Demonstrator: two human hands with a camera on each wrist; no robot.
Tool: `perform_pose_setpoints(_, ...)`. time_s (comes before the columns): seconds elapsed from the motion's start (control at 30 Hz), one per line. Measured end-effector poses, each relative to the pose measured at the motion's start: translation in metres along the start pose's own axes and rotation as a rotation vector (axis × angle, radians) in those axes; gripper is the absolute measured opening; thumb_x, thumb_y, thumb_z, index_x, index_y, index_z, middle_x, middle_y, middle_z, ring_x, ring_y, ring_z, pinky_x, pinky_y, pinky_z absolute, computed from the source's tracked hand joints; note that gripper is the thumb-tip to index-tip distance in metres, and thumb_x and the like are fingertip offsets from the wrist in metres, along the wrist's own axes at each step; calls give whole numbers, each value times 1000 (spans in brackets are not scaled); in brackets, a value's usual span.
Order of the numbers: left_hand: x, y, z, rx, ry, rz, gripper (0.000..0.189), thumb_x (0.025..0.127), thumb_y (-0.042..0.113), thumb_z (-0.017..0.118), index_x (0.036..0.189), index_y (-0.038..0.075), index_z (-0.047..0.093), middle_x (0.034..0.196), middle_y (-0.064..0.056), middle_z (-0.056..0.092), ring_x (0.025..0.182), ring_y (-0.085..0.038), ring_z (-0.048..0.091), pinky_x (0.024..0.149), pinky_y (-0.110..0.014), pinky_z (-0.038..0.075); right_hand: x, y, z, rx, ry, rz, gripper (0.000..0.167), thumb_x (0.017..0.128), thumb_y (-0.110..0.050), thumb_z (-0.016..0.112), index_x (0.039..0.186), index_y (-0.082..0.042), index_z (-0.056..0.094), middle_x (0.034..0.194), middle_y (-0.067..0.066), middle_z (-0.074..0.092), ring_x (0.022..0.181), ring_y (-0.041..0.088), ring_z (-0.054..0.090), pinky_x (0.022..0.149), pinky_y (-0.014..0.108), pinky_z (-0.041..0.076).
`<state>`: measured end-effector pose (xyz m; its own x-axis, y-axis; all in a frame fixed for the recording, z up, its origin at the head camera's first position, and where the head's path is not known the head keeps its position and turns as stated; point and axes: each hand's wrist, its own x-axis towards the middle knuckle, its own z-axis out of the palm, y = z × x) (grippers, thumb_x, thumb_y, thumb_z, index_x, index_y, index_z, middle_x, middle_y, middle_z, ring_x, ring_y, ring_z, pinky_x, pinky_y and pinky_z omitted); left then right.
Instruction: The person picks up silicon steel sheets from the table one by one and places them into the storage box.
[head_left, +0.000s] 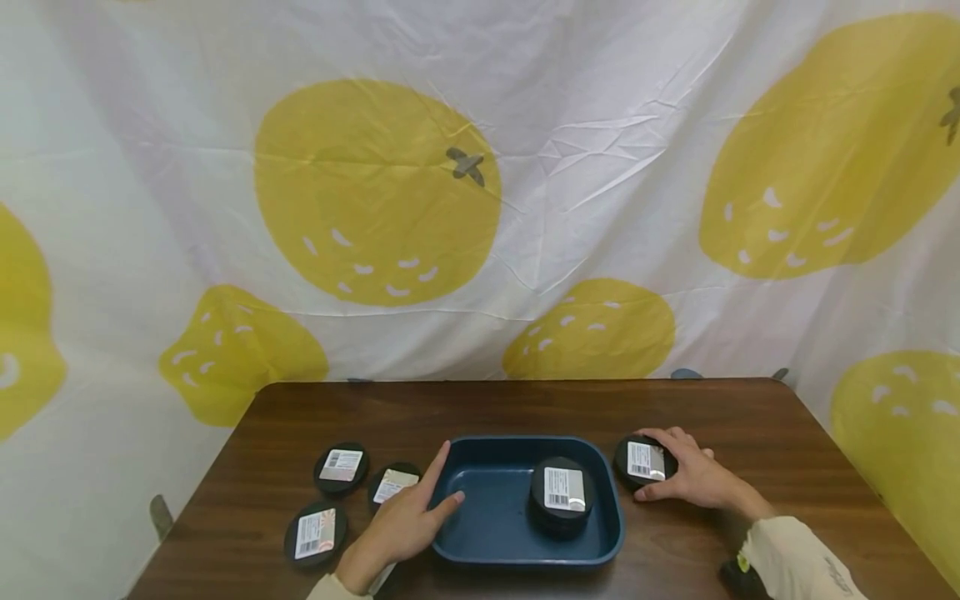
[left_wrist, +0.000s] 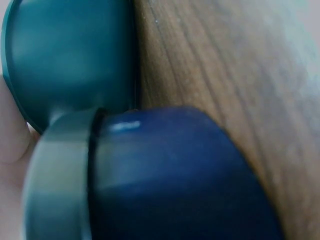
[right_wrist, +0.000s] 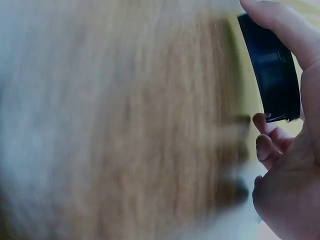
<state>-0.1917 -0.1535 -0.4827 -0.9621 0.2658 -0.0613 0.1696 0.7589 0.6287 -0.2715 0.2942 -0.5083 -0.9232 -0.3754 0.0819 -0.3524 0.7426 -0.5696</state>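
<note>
black container (head_left: 647, 461) just right of blue tray (head_left: 480, 517), pinched by right hand (head_left: 693, 473). left hand (head_left: 408, 521) ungripped at tray's left edge, index straight. head view: white label (head_left: 646, 461), barcode, print too small to read; right wrist: dark side wall (right_wrist: 272, 70) instead.

The left hand (head_left: 403, 518) is pointing a straight finger (head_left: 435, 472) toward one o'clock; the right hand (head_left: 694, 477) is gripping, facing ten o'clock.
</note>
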Motion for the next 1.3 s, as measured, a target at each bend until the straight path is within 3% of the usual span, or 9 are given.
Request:
perform_pose_setpoints(0.43,3,-4,2,-7,-17,-19,76,98,58,48,160,29,14,140,-25,54,119,-45,58,94,-65,43,0,-9,-7,47,38,5,83,68,-40,89,137,-17,50,116,6,61,99,23,47,77,39,28)
perform_pose_setpoints(1.3,3,-4,2,1,-19,-13,77,98,59,48,160,29,13,142,-24,52,121,-44,58,94,-64,43,-3,-28,-14,87,53,-4,87,70,-41,87,144,-23,46,121,9,55,102,25,44,77,38,32)
